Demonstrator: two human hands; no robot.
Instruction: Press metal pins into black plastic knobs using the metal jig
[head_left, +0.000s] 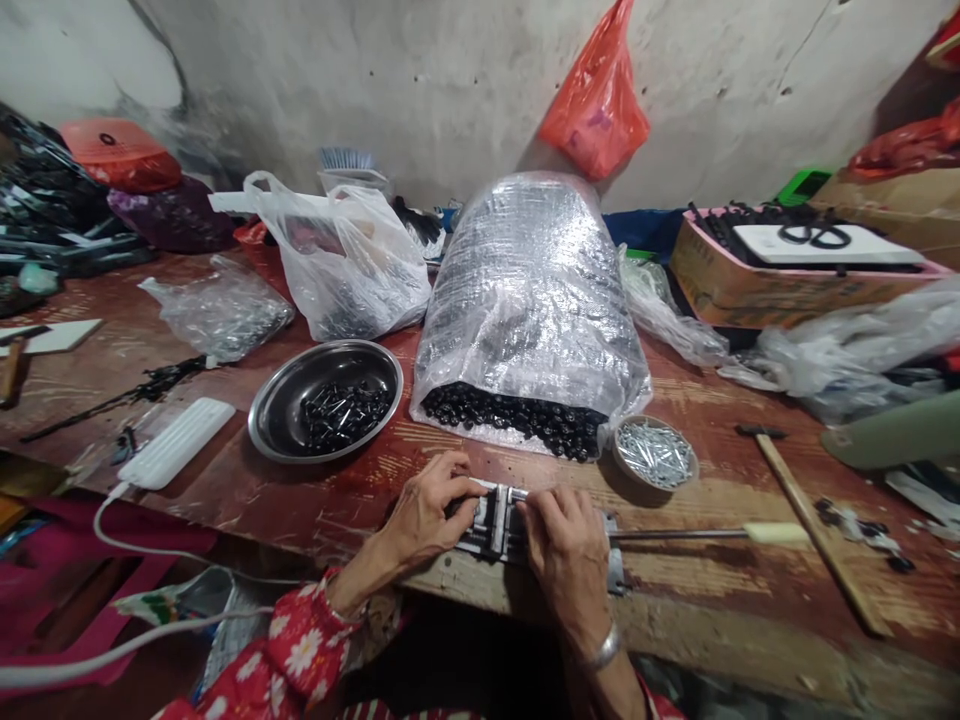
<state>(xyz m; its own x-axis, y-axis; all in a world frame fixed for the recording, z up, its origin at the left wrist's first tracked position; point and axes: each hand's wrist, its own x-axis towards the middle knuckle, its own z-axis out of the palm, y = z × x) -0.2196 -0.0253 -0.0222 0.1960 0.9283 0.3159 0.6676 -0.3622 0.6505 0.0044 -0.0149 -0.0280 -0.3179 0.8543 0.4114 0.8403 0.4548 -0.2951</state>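
At the front edge of the table (712, 580), the metal fixture (499, 520) is touched from both sides: bent fingers of the left hand (424, 510) are set on one part, bunched fingertips of the right hand (570, 550) on another; whether anything is pinched cannot be told. Hand-setting at the fixture seems under way; for the next move, steady, well-placed fingertips are called for. Beyond, black pieces (341, 415) are held in the steel bowl (279, 395), nails (654, 453) in the small bowl (660, 488).
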